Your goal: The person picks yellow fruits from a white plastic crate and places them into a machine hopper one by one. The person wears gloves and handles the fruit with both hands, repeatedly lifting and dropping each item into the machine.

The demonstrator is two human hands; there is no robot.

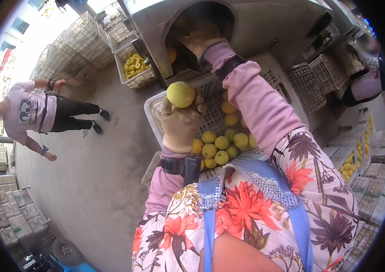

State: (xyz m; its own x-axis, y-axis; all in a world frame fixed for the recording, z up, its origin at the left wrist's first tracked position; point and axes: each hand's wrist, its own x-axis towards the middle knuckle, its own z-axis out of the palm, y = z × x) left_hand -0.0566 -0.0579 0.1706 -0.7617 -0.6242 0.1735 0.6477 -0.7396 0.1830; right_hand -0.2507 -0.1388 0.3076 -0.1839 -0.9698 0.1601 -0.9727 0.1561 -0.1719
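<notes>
My left hand (181, 127), in a beige glove, holds a yellow-green round fruit (181, 94), probably a peach, over the left part of a white perforated plastic crate (152, 114). My right hand (201, 42), gloved as well, reaches into the dark round opening (209, 15) of a grey metal machine (264, 23). Shadow hides its fingers, so what they touch cannot be told. An orange fruit (171, 54) shows at the opening's left side. Several yellow and greenish fruits (221, 142) lie in the near part of the crate, below my right forearm.
Left of the machine, a crate (134, 83) holds cut yellow fruit pieces (134, 66). Stacked crates (83, 37) stand behind it. A person (39, 108) stands on the concrete floor (110, 190) at left; another person (366, 81) is at far right, near more crates (328, 73).
</notes>
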